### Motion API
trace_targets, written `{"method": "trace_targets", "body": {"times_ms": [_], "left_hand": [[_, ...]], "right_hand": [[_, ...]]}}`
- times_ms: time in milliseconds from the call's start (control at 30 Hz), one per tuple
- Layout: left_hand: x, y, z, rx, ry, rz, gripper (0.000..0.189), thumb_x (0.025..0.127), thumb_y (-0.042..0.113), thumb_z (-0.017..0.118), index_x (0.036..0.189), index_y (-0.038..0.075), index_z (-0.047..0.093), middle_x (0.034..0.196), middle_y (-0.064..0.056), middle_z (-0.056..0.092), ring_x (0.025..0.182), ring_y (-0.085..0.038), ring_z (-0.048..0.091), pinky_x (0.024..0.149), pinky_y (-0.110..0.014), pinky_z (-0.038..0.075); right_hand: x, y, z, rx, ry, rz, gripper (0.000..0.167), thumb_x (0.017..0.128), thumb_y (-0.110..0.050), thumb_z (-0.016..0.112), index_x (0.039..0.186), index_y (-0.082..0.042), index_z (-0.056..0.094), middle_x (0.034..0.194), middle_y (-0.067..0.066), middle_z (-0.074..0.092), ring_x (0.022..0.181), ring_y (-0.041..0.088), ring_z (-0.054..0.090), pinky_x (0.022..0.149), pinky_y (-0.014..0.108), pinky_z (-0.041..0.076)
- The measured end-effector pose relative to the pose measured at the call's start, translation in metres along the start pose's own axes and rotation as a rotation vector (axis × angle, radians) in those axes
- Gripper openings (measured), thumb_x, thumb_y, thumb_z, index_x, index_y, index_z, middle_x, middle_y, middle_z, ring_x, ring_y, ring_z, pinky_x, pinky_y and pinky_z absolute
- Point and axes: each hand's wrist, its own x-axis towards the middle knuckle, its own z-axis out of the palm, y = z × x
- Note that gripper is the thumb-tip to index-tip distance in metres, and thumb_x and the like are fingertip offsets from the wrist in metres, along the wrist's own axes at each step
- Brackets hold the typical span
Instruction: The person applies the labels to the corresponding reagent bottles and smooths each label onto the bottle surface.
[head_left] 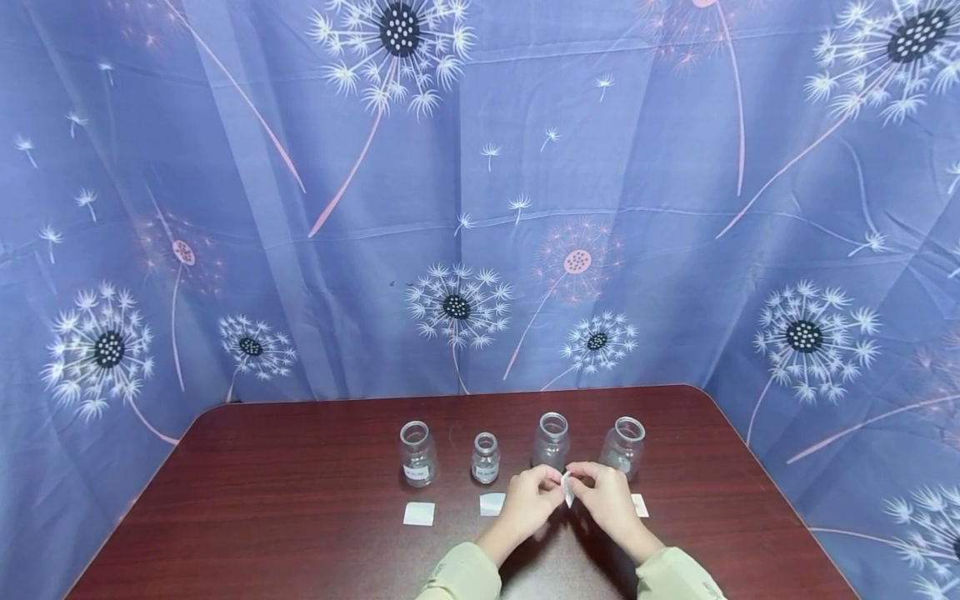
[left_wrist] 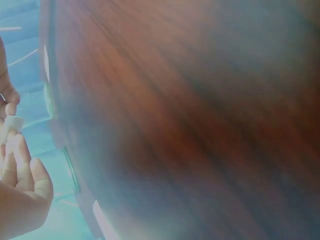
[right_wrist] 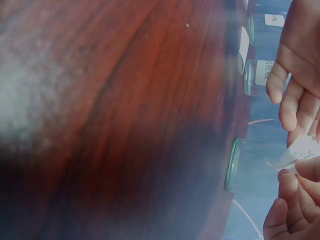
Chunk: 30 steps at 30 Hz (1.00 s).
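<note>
My left hand (head_left: 527, 500) and right hand (head_left: 606, 498) meet in front of the third jar (head_left: 552, 440), a clear glass one. Between them, both sets of fingertips pinch a small white label (head_left: 567, 490). In the right wrist view, dark markings, too blurred to read, show on this label (right_wrist: 304, 148). My left hand (left_wrist: 25, 187) appears low at the left edge of the left wrist view, below the label (left_wrist: 13, 123). Part of the third jar is hidden behind the hands. Just behind my right hand stands another clear jar (head_left: 624, 442).
Farther left are a glass jar (head_left: 417, 446) and a smaller jar (head_left: 486, 454), both with white labels. White paper pieces lie in front: one at left (head_left: 418, 514), one beside my left hand (head_left: 491, 504), one partly behind my right wrist (head_left: 640, 505). A patterned curtain (head_left: 360, 317) borders the table (head_left: 285, 492).
</note>
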Motion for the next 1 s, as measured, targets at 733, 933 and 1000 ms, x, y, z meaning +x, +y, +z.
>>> {"method": "trace_targets", "body": {"times_ms": [733,933,1000], "left_hand": [[0.0001,0.0009,-0.0005,-0.101,0.037,-0.087,0.023,0.082,0.026,0.057,0.084,0.004,0.064,0.073,-0.007,0.068,0.064,-0.006,0.060,0.057,-0.016,0.043],[-0.0002,-0.0016,-0.0029,-0.110,0.024,-0.063,0.019,0.078,0.019,0.060,0.086,0.002,0.064,0.081,-0.008,0.068,0.073,-0.005,0.062,0.064,-0.016,0.046],[0.0001,-0.0021,-0.0041,-0.080,0.017,-0.041,0.020,0.079,0.019,0.060,0.088,0.002,0.065,0.083,-0.008,0.069,0.074,-0.005,0.062,0.065,-0.016,0.046]], "right_hand": [[-0.0044,-0.0006,0.0048,0.006,0.066,-0.175,0.016,0.062,0.004,0.069,0.072,-0.009,0.066,0.066,-0.002,0.066,0.058,-0.004,0.052,0.054,0.022,0.046],[-0.0055,-0.0022,0.0055,0.057,0.065,-0.235,0.021,0.060,0.005,0.071,0.076,-0.007,0.066,0.070,-0.002,0.065,0.059,-0.003,0.051,0.052,0.017,0.043],[-0.0056,-0.0019,0.0058,0.045,0.072,-0.253,0.021,0.060,0.004,0.072,0.076,-0.008,0.066,0.070,-0.004,0.064,0.058,-0.004,0.049,0.052,0.017,0.042]]}}
